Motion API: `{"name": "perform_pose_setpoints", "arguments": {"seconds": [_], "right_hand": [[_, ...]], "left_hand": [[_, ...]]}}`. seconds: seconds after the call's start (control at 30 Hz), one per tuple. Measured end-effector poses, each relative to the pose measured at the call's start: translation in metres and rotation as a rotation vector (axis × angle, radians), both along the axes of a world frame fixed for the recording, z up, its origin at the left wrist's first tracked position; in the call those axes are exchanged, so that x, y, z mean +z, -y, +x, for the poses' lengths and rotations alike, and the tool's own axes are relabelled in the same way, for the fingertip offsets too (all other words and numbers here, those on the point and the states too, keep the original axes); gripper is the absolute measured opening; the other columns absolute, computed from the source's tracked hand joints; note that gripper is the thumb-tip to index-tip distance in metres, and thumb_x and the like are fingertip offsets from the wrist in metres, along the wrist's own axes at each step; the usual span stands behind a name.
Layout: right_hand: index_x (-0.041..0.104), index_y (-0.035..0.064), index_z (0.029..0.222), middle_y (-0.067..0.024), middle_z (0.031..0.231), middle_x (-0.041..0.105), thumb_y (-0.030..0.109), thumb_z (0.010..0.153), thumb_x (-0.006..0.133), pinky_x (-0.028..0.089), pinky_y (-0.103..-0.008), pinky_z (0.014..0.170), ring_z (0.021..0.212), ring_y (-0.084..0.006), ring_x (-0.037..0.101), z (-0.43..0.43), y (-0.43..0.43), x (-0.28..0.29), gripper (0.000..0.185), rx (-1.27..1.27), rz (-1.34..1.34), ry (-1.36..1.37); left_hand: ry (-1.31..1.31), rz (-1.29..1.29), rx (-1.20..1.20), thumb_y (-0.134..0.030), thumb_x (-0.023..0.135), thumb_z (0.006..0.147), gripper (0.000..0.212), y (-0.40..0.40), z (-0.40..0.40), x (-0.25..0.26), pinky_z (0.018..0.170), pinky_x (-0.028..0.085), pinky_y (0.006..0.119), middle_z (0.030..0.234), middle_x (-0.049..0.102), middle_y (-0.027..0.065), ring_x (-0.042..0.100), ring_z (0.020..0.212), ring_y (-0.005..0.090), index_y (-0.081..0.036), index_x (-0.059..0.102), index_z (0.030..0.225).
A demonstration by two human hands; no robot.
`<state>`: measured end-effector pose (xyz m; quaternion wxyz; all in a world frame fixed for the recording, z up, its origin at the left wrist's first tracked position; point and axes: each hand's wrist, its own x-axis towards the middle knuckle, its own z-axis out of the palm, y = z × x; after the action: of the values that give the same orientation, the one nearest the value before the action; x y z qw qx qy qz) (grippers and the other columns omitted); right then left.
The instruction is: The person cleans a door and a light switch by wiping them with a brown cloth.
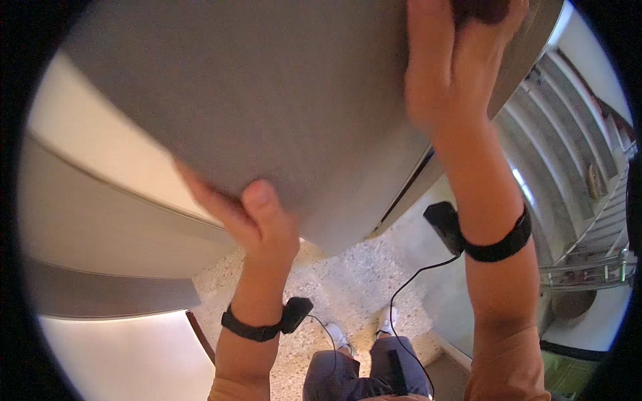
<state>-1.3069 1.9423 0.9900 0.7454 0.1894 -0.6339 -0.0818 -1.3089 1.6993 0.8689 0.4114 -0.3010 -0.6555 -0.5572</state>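
Observation:
A large grey door-like panel (pixel 241 100) fills the upper middle of the view. My left hand (pixel 251 215) grips its lower left edge, with the thumb on the near face and the fingers partly hidden around the edge. Higher up on the right is my right hand (pixel 451 75), against the right side of the panel. Between its fingers and thumb is a dark rounded object (pixel 481 10). The picture's top edge cuts off that hand and the object, so its kind is unclear. Each forearm wears a black strap (pixel 501 245) with a small cabled box.
Beige cabinet fronts (pixel 120 225) curve along the left, above a bright white surface (pixel 125 356). Speckled terrazzo floor (pixel 351 280) lies below, with my white shoes (pixel 386 321) on it. At right are grey bands with pale edges (pixel 551 110) and a slatted rack (pixel 602 225).

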Motion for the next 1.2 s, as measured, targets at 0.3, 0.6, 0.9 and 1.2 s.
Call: {"name": "perform_pose_setpoints", "arguments": {"seconds": [0.3,0.6,0.9,1.2], "right_hand": [[0.040,0.0129,0.141,-0.0304,0.153,0.013,0.031,0.081,0.062,0.013,-0.0543,0.113,0.142,-0.0484,0.011,0.043,0.061,-0.391,0.067,0.181,-0.742,0.420],[0.036,0.0144,0.144,-0.0232,0.156,0.011,0.014,0.076,0.070,0.015,-0.0528,0.115,0.145,-0.0433,0.009,0.065,0.087,-0.739,0.076,0.364,-1.220,0.399],[0.022,0.0045,0.147,-0.0200,0.148,0.033,0.037,0.102,0.037,0.027,-0.0380,0.110,0.135,-0.0302,0.034,0.050,0.112,-0.850,0.058,0.521,-2.580,0.197],[0.007,-0.0024,0.149,-0.0306,0.153,0.001,0.025,0.096,0.049,0.014,-0.0476,0.114,0.142,-0.0432,0.008,0.076,0.169,-0.587,0.072,0.611,-2.078,0.557]], "left_hand": [[-0.091,-0.142,0.441,-0.066,0.028,0.094,0.087,0.020,0.006,-0.218,0.112,0.025,0.051,0.152,0.009,0.0246,0.025,0.136,0.0395,-0.006,0.000,0.151],[0.076,-0.120,0.388,-0.064,0.027,0.094,0.077,-0.013,0.032,-0.251,0.106,0.029,0.057,0.139,0.035,0.0240,0.037,0.128,0.0395,-0.004,0.027,0.142],[-0.153,-0.266,0.377,-0.066,0.030,0.092,0.082,-0.031,0.036,-0.263,0.110,0.024,0.059,0.149,0.020,0.0234,0.026,0.137,0.0401,-0.011,0.011,0.149],[-0.135,-0.163,0.339,-0.054,0.033,0.099,0.077,-0.021,0.025,-0.233,0.116,0.018,0.049,0.154,0.009,0.0221,0.023,0.138,0.0344,-0.005,0.003,0.151]]}}
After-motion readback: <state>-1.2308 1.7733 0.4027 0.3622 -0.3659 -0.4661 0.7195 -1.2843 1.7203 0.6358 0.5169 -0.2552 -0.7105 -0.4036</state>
